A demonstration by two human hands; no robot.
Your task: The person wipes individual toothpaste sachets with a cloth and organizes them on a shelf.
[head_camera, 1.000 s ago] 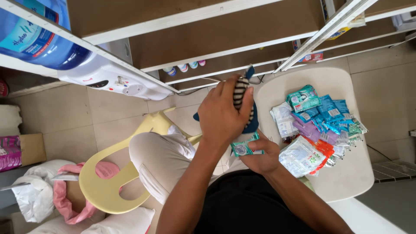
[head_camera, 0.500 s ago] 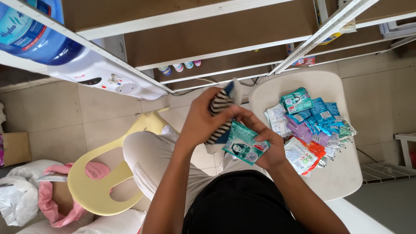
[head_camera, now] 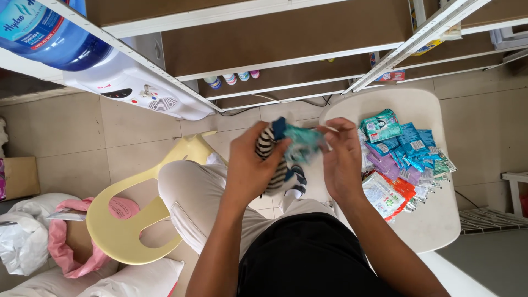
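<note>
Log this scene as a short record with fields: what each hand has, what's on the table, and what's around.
left hand: grip on a striped bundle
right hand: pinches a teal sachet against the bundle
table: white table with a pile of sachets, teal, blue, purple and orange
left of person: yellow chair, water dispenser
floor: white and pink bags

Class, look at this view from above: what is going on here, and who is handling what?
A seated person holds a teal sachet packet between both hands. The left hand also grips a black-and-white striped cloth item, while the right hand pinches the packet's other end. More small sachets in teal, blue, purple and red lie heaped on the white plastic table to the right. A yellow plastic chair stands at left.
</note>
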